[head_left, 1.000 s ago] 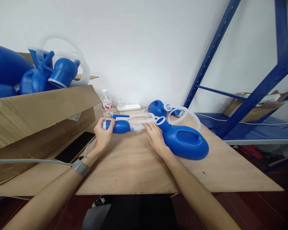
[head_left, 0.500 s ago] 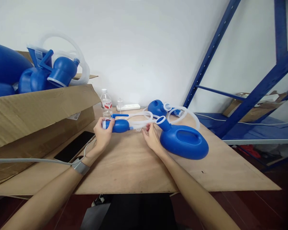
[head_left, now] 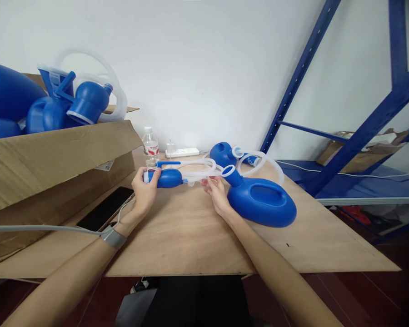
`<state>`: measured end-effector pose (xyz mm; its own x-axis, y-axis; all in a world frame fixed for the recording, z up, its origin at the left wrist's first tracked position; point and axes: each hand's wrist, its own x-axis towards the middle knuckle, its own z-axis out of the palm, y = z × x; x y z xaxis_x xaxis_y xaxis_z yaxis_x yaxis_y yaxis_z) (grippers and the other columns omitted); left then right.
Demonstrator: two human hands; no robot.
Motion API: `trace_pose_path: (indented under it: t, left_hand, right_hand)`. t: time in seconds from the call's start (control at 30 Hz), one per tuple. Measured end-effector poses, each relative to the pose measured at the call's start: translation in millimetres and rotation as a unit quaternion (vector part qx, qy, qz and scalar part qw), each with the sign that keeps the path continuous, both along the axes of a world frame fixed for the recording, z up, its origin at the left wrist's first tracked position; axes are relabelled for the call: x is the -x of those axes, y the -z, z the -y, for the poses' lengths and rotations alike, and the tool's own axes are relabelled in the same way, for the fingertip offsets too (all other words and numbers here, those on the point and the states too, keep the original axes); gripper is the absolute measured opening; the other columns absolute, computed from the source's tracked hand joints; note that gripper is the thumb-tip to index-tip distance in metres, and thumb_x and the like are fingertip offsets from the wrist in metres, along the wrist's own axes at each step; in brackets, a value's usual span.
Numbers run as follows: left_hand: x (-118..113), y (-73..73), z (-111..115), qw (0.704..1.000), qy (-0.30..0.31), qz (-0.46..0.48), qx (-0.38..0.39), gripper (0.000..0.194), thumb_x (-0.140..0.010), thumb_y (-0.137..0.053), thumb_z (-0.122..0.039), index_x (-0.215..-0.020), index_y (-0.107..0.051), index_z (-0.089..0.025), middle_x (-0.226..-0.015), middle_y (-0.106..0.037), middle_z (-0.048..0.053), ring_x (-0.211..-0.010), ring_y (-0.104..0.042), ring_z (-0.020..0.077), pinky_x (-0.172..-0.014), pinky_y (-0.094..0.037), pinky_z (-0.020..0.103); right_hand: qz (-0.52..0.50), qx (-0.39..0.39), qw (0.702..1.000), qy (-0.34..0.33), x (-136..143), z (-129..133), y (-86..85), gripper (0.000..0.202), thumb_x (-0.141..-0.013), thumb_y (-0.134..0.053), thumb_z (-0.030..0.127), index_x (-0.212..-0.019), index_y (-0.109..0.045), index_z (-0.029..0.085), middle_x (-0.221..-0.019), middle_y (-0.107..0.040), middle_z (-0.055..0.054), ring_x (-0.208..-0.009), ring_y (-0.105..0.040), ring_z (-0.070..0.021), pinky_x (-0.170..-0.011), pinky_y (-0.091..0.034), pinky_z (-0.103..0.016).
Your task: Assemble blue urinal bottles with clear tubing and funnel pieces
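Note:
My left hand grips a small blue funnel-shaped piece by its left end, held a little above the wooden table. A clear white hose runs from that piece to the right. My right hand pinches the hose near the white-rimmed neck of a big blue plastic bottle that lies on the table. The hose loops back behind both hands.
A second blue bottle with coiled hose lies behind the first. A cardboard box at left holds several more blue bottles. A water bottle, a power strip and a black phone are on the table. Blue shelving stands at right.
My right hand rose off the table and closed its fingers on the hose. The left hand lifted the blue piece slightly and shifted it a bit left.

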<state>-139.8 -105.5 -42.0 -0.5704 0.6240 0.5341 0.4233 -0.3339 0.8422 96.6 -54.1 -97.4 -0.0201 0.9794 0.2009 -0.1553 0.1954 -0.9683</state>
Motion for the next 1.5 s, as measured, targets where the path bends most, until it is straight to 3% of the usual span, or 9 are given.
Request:
trace_pose_path:
  t: [0.23, 0.4, 0.53, 0.67, 0.8, 1.0, 1.23, 1.4, 1.5]
  left_hand:
    - [-1.0, -0.6, 1.0, 1.0, 0.01, 0.0, -0.001, 0.032, -0.078, -0.072, -0.05, -0.079, -0.06, -0.021, -0.076, -0.06, -0.002, -0.072, -0.054, 0.0164, -0.068, -0.043, 0.026]
    - [-0.4, 1.3, -0.8, 1.0, 0.015, 0.006, 0.002, 0.031, -0.079, -0.071, -0.05, -0.08, -0.06, -0.021, -0.076, -0.06, -0.002, -0.071, -0.055, 0.0163, -0.066, -0.045, 0.026]
    - [0.1, 2.5, -2.3, 1.0, 0.011, 0.005, -0.002, 0.031, -0.079, -0.071, -0.049, -0.081, -0.06, -0.021, -0.076, -0.06, -0.002, -0.07, -0.055, 0.0159, -0.065, -0.046, 0.026]
    - [0.2, 2.3, -1.9, 1.0, 0.012, 0.01, -0.006, 0.03, -0.079, -0.071, -0.049, -0.081, -0.061, -0.021, -0.077, -0.06, -0.002, -0.071, -0.056, 0.0159, -0.066, -0.046, 0.026]
    - [-1.4, 1.0, 0.3, 1.0, 0.012, 0.013, -0.011, 0.031, -0.078, -0.073, -0.049, -0.082, -0.061, -0.021, -0.079, -0.061, -0.001, -0.073, -0.056, 0.0163, -0.068, -0.045, 0.026]
    - [-8.3, -0.3, 6.4, 0.999, 0.04, -0.001, -0.01, 0.03, -0.079, -0.072, -0.048, -0.085, -0.061, -0.021, -0.079, -0.063, -0.001, -0.075, -0.058, 0.0175, -0.072, -0.045, 0.027]
    - [-10.4, -0.9, 8.7, 0.998, 0.053, -0.005, -0.013, 0.029, -0.079, -0.072, -0.047, -0.084, -0.061, -0.021, -0.079, -0.063, -0.002, -0.074, -0.057, 0.0165, -0.071, -0.044, 0.026]
    - [-9.4, -0.3, 7.0, 0.998, 0.061, 0.012, -0.011, 0.03, -0.079, -0.073, -0.048, -0.084, -0.062, -0.02, -0.08, -0.063, -0.002, -0.076, -0.057, 0.0169, -0.073, -0.044, 0.026]
    - [-9.2, 0.7, 6.5, 0.998, 0.063, 0.011, -0.009, 0.03, -0.079, -0.073, -0.047, -0.083, -0.061, -0.02, -0.079, -0.062, -0.002, -0.075, -0.057, 0.0168, -0.072, -0.044, 0.026]
  right_hand:
    - [-0.071, 0.067, 0.994, -0.05, -3.3, -3.4, 1.5, 0.042, -0.075, -0.074, 0.057, -0.092, -0.056, 0.024, -0.086, -0.069, -0.004, -0.081, -0.071, -0.02, -0.078, -0.058, -0.036]
    - [-0.076, 0.094, 0.991, -0.058, -3.1, -5.7, 1.7, 0.03, -0.083, -0.071, 0.05, -0.09, -0.059, 0.024, -0.09, -0.071, -0.006, -0.089, -0.074, -0.0224, -0.078, -0.059, -0.037]
    - [-0.07, 0.106, 0.988, -0.087, -4.9, -4.9, -3.0, 0.022, -0.093, -0.062, 0.045, -0.089, -0.059, 0.023, -0.104, -0.074, -0.009, -0.105, -0.074, -0.0242, -0.086, -0.059, -0.039]
    - [-0.07, 0.11, 0.986, -0.103, -6.7, -2.3, -7.0, 0.018, -0.094, -0.062, 0.04, -0.094, -0.062, 0.022, -0.117, -0.074, -0.01, -0.115, -0.071, -0.0239, -0.094, -0.057, -0.039]
    - [-0.074, 0.124, 0.982, -0.124, -5.4, 3.4, -10.0, 0.019, -0.091, -0.068, 0.038, -0.096, -0.066, 0.02, -0.117, -0.075, -0.011, -0.111, -0.072, -0.0214, -0.098, -0.055, -0.036]
    - [-0.054, 0.152, 0.963, -0.217, 4.8, 19.4, -16.8, 0.019, -0.087, -0.076, 0.031, -0.095, -0.073, 0.015, -0.1, -0.078, -0.01, -0.093, -0.075, -0.0186, -0.097, -0.056, -0.034]
    - [-0.053, 0.187, 0.937, -0.291, 9.1, 30.2, -23.3, 0.029, -0.097, -0.065, 0.041, -0.101, -0.073, 0.013, -0.091, -0.077, -0.01, -0.087, -0.074, -0.0181, -0.087, -0.057, -0.03]
    - [-0.045, 0.195, 0.93, -0.308, 7.6, 30.5, -25.8, 0.033, -0.094, -0.067, 0.046, -0.101, -0.071, 0.014, -0.088, -0.074, -0.008, -0.079, -0.071, -0.0169, -0.072, -0.052, -0.027]
    - [-0.045, 0.208, 0.925, -0.315, 8.8, 30.2, -25.4, 0.035, -0.09, -0.068, 0.052, -0.088, -0.064, 0.017, -0.081, -0.069, -0.004, -0.072, -0.067, -0.0154, -0.063, -0.046, -0.025]
